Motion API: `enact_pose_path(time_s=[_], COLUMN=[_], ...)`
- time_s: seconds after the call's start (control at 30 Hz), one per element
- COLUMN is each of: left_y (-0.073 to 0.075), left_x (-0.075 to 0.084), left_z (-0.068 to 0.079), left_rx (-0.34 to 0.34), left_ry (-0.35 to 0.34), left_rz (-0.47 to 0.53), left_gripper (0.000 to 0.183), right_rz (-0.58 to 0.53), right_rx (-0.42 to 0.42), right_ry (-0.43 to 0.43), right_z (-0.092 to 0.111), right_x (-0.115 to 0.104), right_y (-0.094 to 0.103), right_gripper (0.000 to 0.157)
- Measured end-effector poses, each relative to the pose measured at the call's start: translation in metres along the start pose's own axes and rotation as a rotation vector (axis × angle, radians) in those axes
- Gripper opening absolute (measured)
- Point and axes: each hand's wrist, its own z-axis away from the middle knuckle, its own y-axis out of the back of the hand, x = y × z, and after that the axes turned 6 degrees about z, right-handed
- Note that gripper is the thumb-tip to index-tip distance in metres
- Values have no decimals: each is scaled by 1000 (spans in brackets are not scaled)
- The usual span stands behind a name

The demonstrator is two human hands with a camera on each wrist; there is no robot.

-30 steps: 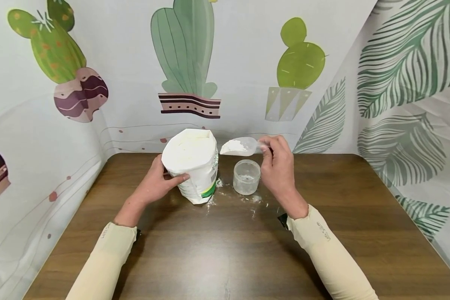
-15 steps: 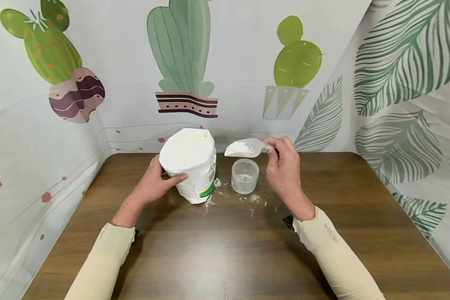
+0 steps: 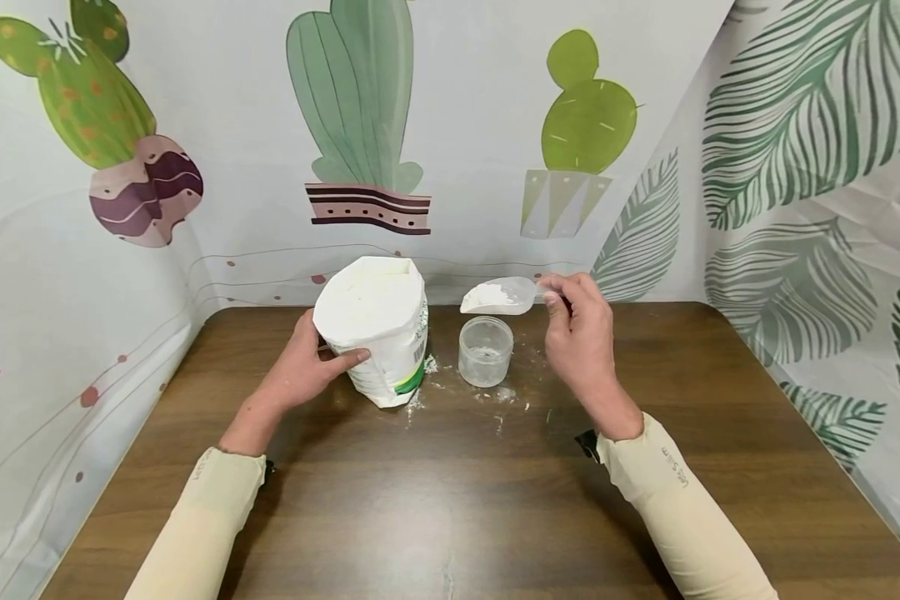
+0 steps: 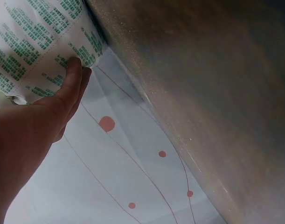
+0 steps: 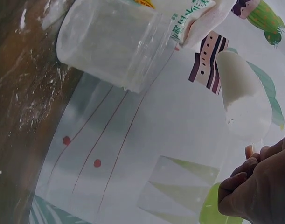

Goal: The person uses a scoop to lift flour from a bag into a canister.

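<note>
An open white bag of white powder (image 3: 382,358), with a green and yellow stripe low on its side, stands tilted on the table. My left hand (image 3: 300,367) holds it from the left side, thumb on the front; the left wrist view shows fingers (image 4: 70,88) against its green-printed face. In my right hand (image 3: 581,329) is the handle of a clear plastic scoop (image 3: 521,293). White powder (image 3: 489,295) lies in the scoop's front part. Just below the scoop in the head view, a clear round jar (image 3: 485,354) stands without a lid, right of the bag.
Spilled powder (image 3: 502,395) marks the brown wooden table (image 3: 420,492) around the jar and bag. A white cloth backdrop (image 3: 480,125) printed with cacti and leaves hangs right behind the table's far edge.
Relative to the bag and jar, my right hand and the loaded scoop have shifted to the right. My left hand keeps its hold on the bag. The head view has turned slightly.
</note>
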Motion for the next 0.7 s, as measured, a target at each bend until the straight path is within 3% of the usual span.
enact_pose_path(time_s=[0.43,0.7], left_y=[1,2], left_x=[2,2], left_z=[-3,-1], left_rx=[-8,-10], left_ry=[-47,-27], left_rz=[29,36], left_gripper=[71,73], right_rz=[21,20], right_rx=[-22,-71], right_ry=[2,14], right_z=[-3,-5], right_x=[13,24], right_y=[7,10], right_gripper=[15,14])
